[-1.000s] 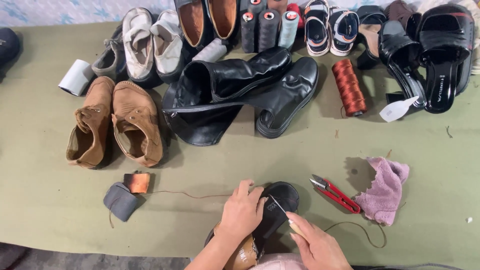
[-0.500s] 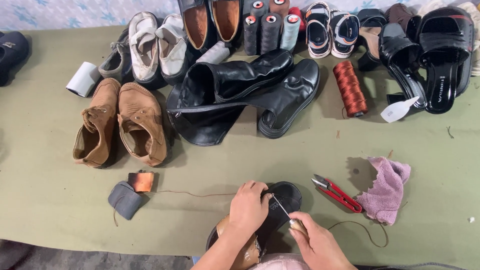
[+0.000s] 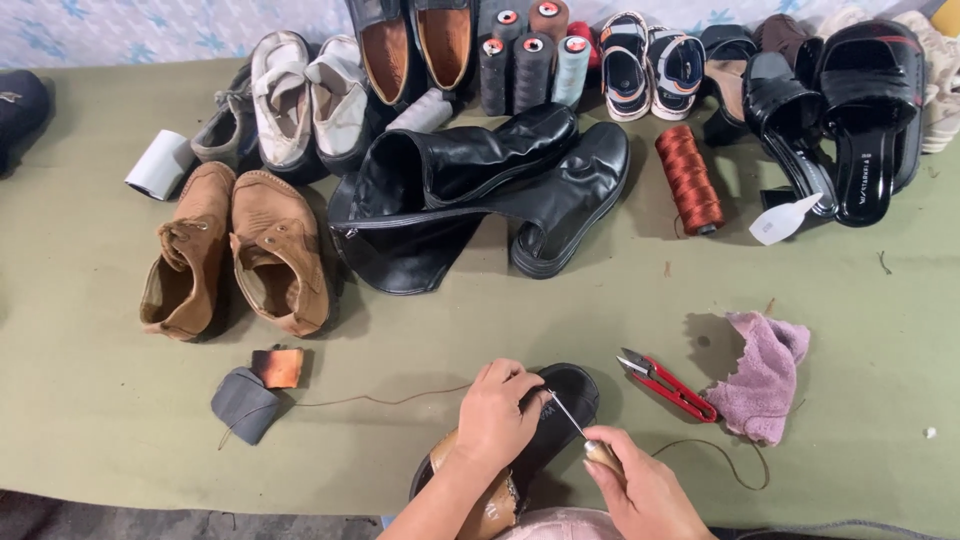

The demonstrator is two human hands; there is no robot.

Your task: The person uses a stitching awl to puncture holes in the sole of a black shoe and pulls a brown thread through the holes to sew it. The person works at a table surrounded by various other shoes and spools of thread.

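Both hands busy — left (image 3: 495, 415) clutches black sandal (image 3: 565, 405), right (image 3: 645, 495) grips awl (image 3: 580, 430).

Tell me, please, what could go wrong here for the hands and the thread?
The awl in the right hand points at the left hand gripping the black sandal; a slip could prick the fingers. The loose brown thread trailing across the table might snag or tangle.

White paper tag (image 3: 783, 219) beside black sandals (image 3: 860, 110), far right.
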